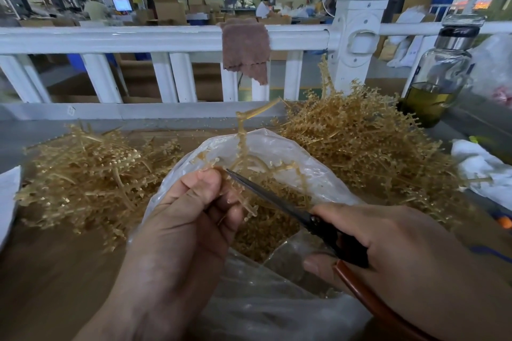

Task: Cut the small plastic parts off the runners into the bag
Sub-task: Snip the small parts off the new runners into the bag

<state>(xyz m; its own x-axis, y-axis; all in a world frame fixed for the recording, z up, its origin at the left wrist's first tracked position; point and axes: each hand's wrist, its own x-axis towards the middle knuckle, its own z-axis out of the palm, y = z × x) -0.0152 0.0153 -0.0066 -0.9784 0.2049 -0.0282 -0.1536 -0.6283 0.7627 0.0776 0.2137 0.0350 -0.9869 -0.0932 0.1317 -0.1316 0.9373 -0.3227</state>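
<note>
- The runner point(243, 147), a tan branching sprig, rises over the clear bag point(291, 152), whose mouth is open, on the worktop point(55, 271).
- The left hand point(191, 216) pinches its lower stems, thumb against curled fingers.
- The right hand point(388, 243) grips black scissors point(277, 202), the tip just beside the left thumb.
- The cut parts point(266, 230) inside the bag are blurred.

Both forearms reach in from below, hands close together. The left hand point(188, 219) pinches a runner point(242, 133) between thumb and curled fingers. The right hand point(393, 241) grips scissors point(277, 198), pointed leftward.
</note>
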